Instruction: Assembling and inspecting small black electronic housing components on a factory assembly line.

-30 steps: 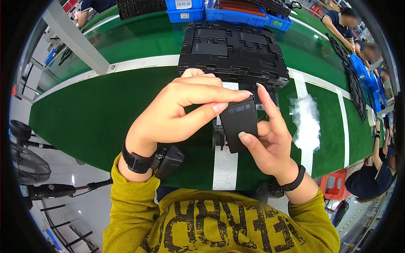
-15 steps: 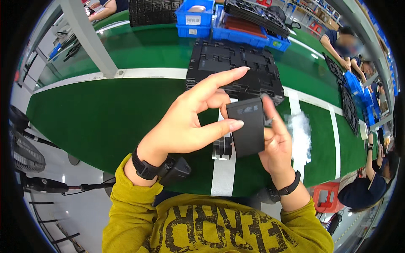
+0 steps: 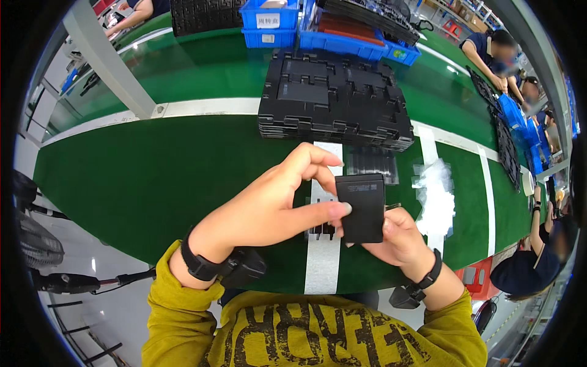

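Note:
A flat black battery [image 3: 361,211] with small pale print near its top edge is held up between my two hands, above the green table. My left hand [image 3: 275,199] pinches its left edge, with the thumb across the front face and the fingers behind. My right hand [image 3: 398,237] grips the lower right edge, thumb at the side and fingers underneath; a small tab sticks out just above that thumb. Behind and below the battery, partly hidden, small dark parts [image 3: 319,227] lie on a white tape strip [image 3: 322,269].
A stack of black moulded trays [image 3: 336,101] stands beyond my hands. Clear plastic pieces [image 3: 374,166] lie before it, and a pile of translucent film [image 3: 435,199] lies to the right. Blue bins [image 3: 268,27] stand at the back. A grey post [image 3: 116,67] rises at left; co-workers sit at right.
Both hands and the battery have come down and nearer to me. The battery has turned more upright and face-on, and my right forefinger has left its upper right corner.

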The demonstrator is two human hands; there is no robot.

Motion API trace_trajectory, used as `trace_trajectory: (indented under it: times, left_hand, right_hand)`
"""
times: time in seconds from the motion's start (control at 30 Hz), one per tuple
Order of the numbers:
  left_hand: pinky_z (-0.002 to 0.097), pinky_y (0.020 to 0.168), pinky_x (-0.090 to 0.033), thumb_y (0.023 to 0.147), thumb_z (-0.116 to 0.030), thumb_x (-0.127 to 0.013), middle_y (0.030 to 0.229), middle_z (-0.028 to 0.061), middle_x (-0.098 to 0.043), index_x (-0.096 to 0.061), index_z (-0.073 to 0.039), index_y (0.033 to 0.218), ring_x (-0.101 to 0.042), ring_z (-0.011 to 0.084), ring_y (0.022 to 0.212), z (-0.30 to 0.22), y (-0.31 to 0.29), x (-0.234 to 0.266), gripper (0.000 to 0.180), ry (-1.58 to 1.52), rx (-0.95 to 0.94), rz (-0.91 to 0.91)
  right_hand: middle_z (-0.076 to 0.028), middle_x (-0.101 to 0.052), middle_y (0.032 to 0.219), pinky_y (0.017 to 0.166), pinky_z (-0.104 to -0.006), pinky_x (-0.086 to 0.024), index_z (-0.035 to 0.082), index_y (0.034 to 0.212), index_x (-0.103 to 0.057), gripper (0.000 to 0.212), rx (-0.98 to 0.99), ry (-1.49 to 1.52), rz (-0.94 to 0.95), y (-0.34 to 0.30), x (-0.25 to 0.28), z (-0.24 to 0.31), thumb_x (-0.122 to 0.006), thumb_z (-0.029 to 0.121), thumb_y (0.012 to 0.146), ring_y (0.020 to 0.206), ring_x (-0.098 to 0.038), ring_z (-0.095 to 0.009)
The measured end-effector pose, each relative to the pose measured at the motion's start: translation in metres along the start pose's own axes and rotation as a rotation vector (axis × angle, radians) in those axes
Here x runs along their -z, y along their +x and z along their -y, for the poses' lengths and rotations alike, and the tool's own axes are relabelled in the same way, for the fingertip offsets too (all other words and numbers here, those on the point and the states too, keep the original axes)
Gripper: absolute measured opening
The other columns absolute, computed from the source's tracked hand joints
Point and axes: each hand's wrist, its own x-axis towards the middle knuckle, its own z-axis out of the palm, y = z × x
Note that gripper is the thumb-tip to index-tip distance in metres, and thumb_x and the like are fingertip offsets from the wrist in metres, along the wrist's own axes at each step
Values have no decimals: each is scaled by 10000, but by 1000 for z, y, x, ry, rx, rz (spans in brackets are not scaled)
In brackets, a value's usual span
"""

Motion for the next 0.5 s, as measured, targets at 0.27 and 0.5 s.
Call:
trace_trajectory:
  times: [0.27, 0.5]
  left_hand:
    - [353, 953, -345, 814, -140, -605, 1205, 120, -496, -598, -52, 1003, -445, 267, 1151, 41, -11, 13, 209, 429, 107, 53]
    - [566, 1035, -88, 711, -370, -692, 1436, 210, -169, -503, -204, 1253, -132, 398, 1330, 43, -12, -7, 598, 929, 88, 198]
  right_hand:
    - [-120, -519, 1122, 822, -365, -406, 122, 1074, -628, 440, 218, -1791, -62, -17, 7, 23, -683, 52, 643, 980, -501, -282]
    - [-116, -523, 1101, 769, -339, -402, 128, 1036, -653, 402, 124, -1886, -16, -20, 15, 20, -648, 79, 638, 958, -510, -257]
